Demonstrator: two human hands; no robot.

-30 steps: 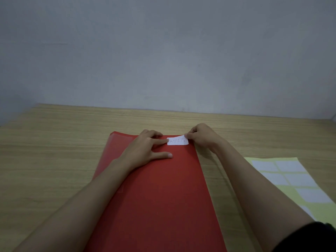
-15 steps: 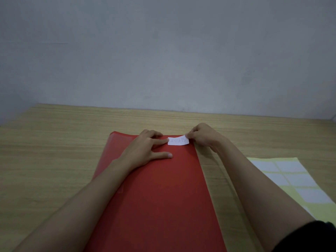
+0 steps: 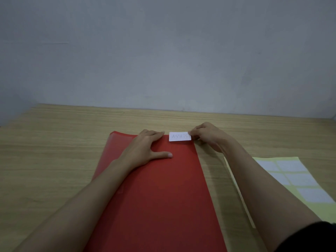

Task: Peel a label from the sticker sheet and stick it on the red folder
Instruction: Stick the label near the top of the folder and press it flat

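The red folder (image 3: 160, 193) lies flat on the wooden table, running away from me. A white label (image 3: 180, 136) with handwritten letters sits on its far right corner. My left hand (image 3: 145, 148) rests flat on the folder just left of the label, fingers spread and a small gap between fingertips and label. My right hand (image 3: 205, 136) has its fingertips curled on the label's right edge. The yellow sticker sheet (image 3: 298, 180) with white labels lies at the right, partly hidden by my right forearm.
The wooden table (image 3: 54, 153) meets a plain grey wall at the back. Bare wood shows to the left of the folder and between the folder and the sticker sheet.
My left index finger has drawn back off the label's left end, and the label now lies flatter on the folder. My right hand stays at the right edge.
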